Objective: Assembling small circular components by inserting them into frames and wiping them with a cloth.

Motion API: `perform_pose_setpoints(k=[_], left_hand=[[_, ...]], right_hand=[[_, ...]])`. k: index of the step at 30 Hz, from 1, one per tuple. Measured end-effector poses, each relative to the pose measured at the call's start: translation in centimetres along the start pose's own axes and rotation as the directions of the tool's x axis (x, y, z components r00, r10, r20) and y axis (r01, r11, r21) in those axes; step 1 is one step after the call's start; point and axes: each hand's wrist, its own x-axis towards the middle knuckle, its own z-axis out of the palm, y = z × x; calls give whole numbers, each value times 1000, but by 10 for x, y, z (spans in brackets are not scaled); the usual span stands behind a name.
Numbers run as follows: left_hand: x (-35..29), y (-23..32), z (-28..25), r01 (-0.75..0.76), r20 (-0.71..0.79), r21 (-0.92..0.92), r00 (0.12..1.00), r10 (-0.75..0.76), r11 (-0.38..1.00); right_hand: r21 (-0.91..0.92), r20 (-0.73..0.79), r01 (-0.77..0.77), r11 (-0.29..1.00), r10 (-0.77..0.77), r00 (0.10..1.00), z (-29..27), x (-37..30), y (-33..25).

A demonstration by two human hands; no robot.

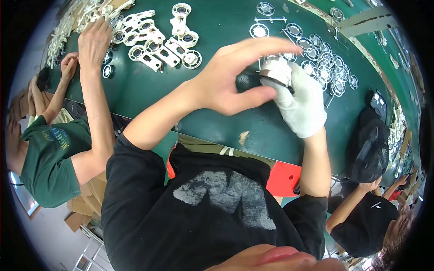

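My right hand (304, 105), in a white glove, is closed round a short silvery-white cylinder (275, 69) with a dark lower rim, held above the green table (149, 104). My bare left hand (220, 80) is on the cylinder's left side, its fingers arched over it and the thumb stretched out below. Thumb and fingers are wide apart, with nothing gripped between them; whether the thumb tip touches the cylinder or the glove, I cannot tell. Just beyond my hands lie thin silver spoked rings (324, 72) in a loose cluster.
White plastic housings with round ends (156, 47) lie at the far left, with small dark round parts (107, 71) beside them. A co-worker's hand (94, 45) is over a white heap of parts. A black mesh bag (368, 147) sits right. A metal post (368, 20) rises beyond the rings.
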Motion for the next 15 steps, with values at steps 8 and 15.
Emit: perform_pose_setpoints(k=[8, 15], left_hand=[[-4, -19, 8, 185, 17, -357, 981, -191, 916], [39, -51, -48, 696, -2, -125, 712, -702, 707]], right_hand=[[-352, -236, 106, 930, -198, 952, 17, 2, -3], [-122, -325, -34, 992, -8, 946, 2, 8, -5]])
